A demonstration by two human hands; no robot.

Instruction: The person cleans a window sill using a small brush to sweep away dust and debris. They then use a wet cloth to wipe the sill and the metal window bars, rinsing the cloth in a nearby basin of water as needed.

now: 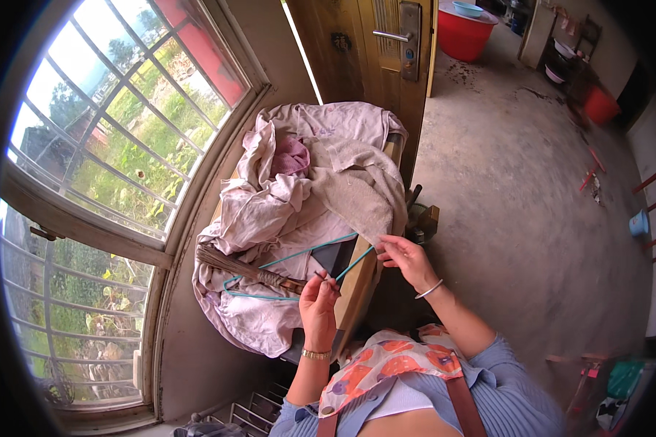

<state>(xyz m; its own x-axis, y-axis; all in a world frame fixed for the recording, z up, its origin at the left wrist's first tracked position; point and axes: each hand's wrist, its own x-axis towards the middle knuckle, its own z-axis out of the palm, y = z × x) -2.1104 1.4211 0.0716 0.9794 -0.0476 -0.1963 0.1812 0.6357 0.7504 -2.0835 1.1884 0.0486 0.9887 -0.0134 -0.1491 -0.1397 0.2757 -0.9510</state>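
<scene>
My left hand (318, 308), with a metal-strap watch or bracelet at the wrist, pinches a small thin dark piece (328, 277) whose kind I cannot tell. Directly behind those fingertips runs a green wire clothes hanger (292, 257), lying over pale pink cloth (262, 322). My right hand (410, 262), a bangle on its wrist, has its fingertips at the lower corner of a beige towel (355, 191), close to the hanger's wire. Whether they grip anything is unclear. A whisk broom (246, 266) lies across the cloth, its handle end partly hidden by my left hand.
The cloths cover a wooden-edged table (361, 278) beside a barred window (115, 125). A brown door (355, 43) stands behind it. On the concrete floor (503, 180) to the right are a red tub (464, 33) and a blue bucket (639, 223). A metal rack (257, 409) is low at left.
</scene>
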